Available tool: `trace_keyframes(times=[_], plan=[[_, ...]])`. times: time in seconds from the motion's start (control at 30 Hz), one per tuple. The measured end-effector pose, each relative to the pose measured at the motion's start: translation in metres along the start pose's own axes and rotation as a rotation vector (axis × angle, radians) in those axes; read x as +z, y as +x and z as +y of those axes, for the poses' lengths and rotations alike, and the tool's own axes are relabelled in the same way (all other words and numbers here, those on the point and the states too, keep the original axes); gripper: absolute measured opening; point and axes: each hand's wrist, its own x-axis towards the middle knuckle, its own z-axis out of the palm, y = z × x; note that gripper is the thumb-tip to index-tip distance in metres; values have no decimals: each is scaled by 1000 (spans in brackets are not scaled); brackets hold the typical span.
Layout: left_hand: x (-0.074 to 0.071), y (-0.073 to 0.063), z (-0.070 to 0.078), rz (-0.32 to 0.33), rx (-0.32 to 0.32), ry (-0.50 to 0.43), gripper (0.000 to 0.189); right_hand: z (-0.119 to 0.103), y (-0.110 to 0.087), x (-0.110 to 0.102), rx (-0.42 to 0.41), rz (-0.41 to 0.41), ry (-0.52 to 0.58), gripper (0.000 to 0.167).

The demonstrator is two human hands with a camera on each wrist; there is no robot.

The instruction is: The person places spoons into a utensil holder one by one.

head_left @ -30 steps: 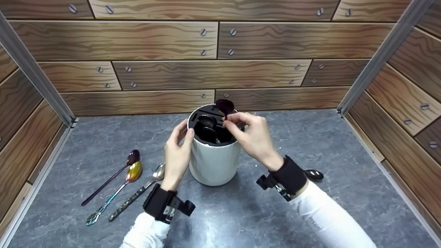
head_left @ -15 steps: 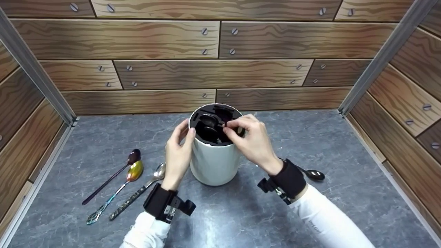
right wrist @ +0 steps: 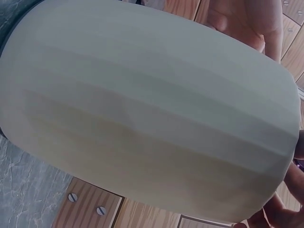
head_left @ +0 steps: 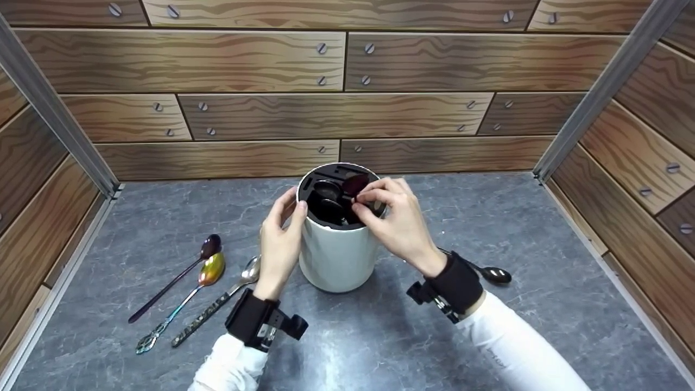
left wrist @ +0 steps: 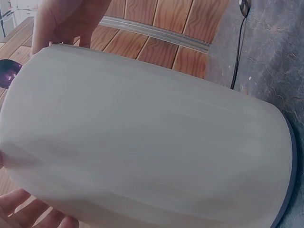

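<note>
A white cylindrical utensil holder [head_left: 337,260] with a black slotted insert [head_left: 310,183] stands upright on the grey tabletop. My left hand [head_left: 281,244] grips its left side, with the thumb at the rim. Over the right part of the opening, my right hand [head_left: 400,220] pinches a dark purple spoon [head_left: 355,184] between thumb and fingertips. The spoon's bowl points up, close above the insert; its handle is hidden by the fingers and the holder. In the left wrist view that purple bowl [left wrist: 9,73] sticks out past the rim. Dark spoon bowls [head_left: 327,190] show inside the holder.
To the left lie a dark purple spoon [head_left: 210,247], a spoon with a golden bowl and blue-green handle [head_left: 212,270], and a silver spoon with a patterned handle [head_left: 250,270]. A black spoon [head_left: 497,275] lies right, partly behind the right wrist. Wood-patterned walls [head_left: 260,62] enclose the table.
The purple spoon's bowl stood clear above the rim and has come down close to the insert, with a change of tilt. The left hand and holder have stayed put.
</note>
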Motion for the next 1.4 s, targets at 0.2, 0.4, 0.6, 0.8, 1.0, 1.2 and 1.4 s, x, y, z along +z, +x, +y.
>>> trace_keyframes(times=[0.2, 0.4, 0.6, 0.8, 1.0, 1.2, 1.4], plan=[[0, 0, 0, -7, -3, 9, 42, 1, -3, -3, -25, -20, 7, 10], [0, 0, 0, -1, 0, 10, 41, 1, -7, -7, -16, -32, 24, 11], [1, 1, 0, 4, 2, 2, 41, 3, -10, -13, -16, -10, 47, 12], [0, 1, -2, -4, 12, -13, 40, 6, -14, -24, -34, 13, 35, 17], [-2, 2, -2, -4, 7, -35, 39, 17, -20, -39, -21, 18, 1, 22], [-9, -4, -2, 18, 11, -21, 40, 31, -29, -59, 40, 7, -16, 25], [-26, -15, 4, 67, 36, -10, 42, 50, -40, -74, 96, 20, -50, 25]])
